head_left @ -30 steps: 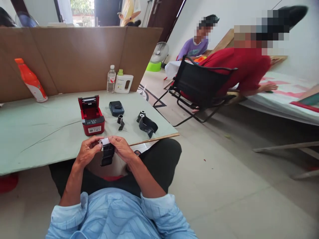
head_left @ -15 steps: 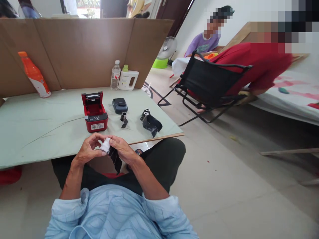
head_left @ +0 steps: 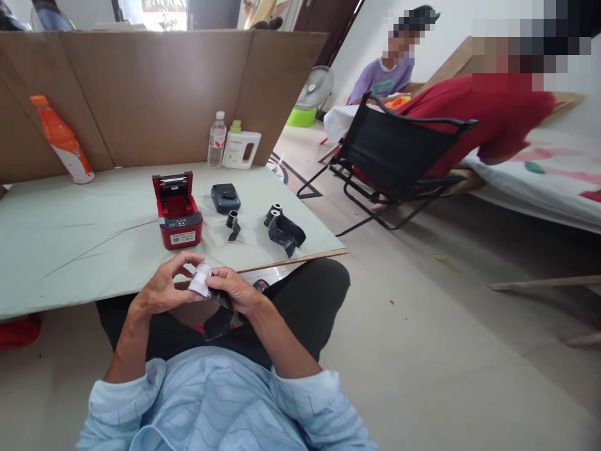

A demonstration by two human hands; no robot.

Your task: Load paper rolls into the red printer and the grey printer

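Note:
My left hand point(head_left: 162, 289) and my right hand point(head_left: 236, 290) meet just below the table edge, both closed on a small white roll point(head_left: 200, 279) with a black strip point(head_left: 216, 317) hanging from it over my lap. Ahead on the pale green table point(head_left: 70, 238) stands a red label printer point(head_left: 177, 210) with its lid open. A dark blue small printer point(head_left: 225, 198) lies behind it to the right. A small black roll point(head_left: 232, 223) and two rolls with loose black tape point(head_left: 283, 228) lie on the table's right part.
A cardboard screen point(head_left: 154, 94) backs the table, with an orange bottle point(head_left: 62, 139), a water bottle point(head_left: 216, 139) and a white jug point(head_left: 241, 150) against it. To the right a black folding chair point(head_left: 397, 156) holds a person in red; another person sits beyond.
The roll has turned in my hands and the black strip now hangs lower and to the right. The view has shifted slightly right since a second ago.

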